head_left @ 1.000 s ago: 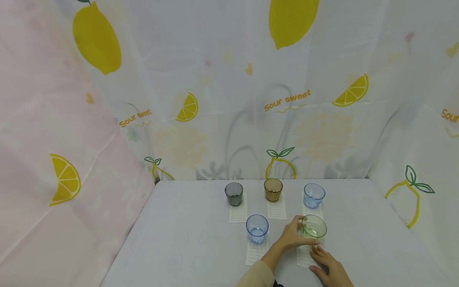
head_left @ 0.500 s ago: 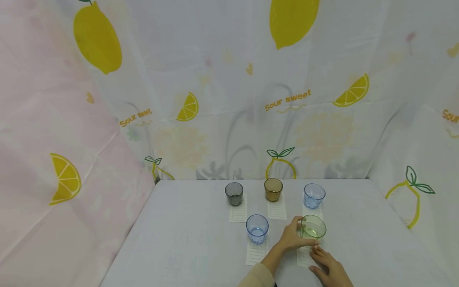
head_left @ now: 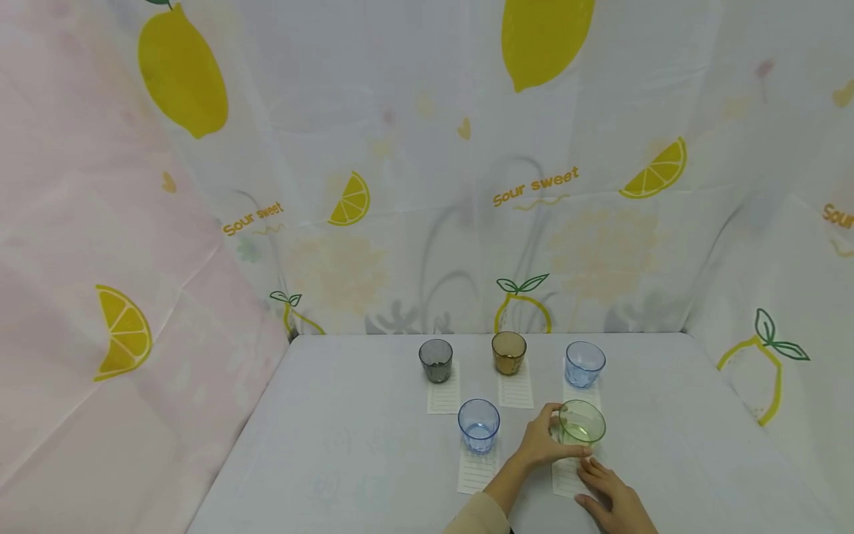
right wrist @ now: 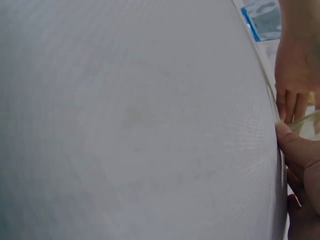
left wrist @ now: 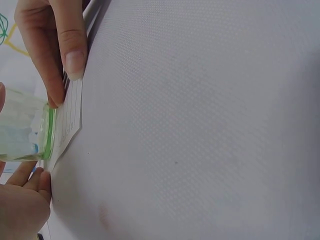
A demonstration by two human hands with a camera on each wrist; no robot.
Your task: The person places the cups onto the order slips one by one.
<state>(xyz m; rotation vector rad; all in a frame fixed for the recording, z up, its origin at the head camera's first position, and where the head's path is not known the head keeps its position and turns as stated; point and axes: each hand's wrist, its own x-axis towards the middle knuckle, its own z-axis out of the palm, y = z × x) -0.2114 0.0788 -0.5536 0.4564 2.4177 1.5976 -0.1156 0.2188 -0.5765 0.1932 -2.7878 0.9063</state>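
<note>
A green clear glass (head_left: 582, 424) stands upright at the lower end of a lined paper strip's top part. My left hand (head_left: 539, 442) grips it from the left, thumb across the near side and fingers round the back. Right below the glass, my right hand (head_left: 617, 504) rests on the lined paper strip (head_left: 565, 478) with fingers extended. In the left wrist view, a fingertip of the right hand (left wrist: 50, 40) lies right at the base of the green glass (left wrist: 25, 132), and its thumb is over the paper's edge (left wrist: 74, 107).
A blue glass (head_left: 479, 426) stands to the left on its own paper strip (head_left: 475, 475). Farther back are a grey glass (head_left: 437, 363), an amber glass (head_left: 508, 354) and another blue glass (head_left: 584, 366), each with a strip. A lemon-print cloth (head_left: 427, 185) hangs behind the white table (head_left: 347, 430).
The green glass has shifted very slightly to the left in my left hand's grip. My right hand has stayed in place, as have the other glasses.
</note>
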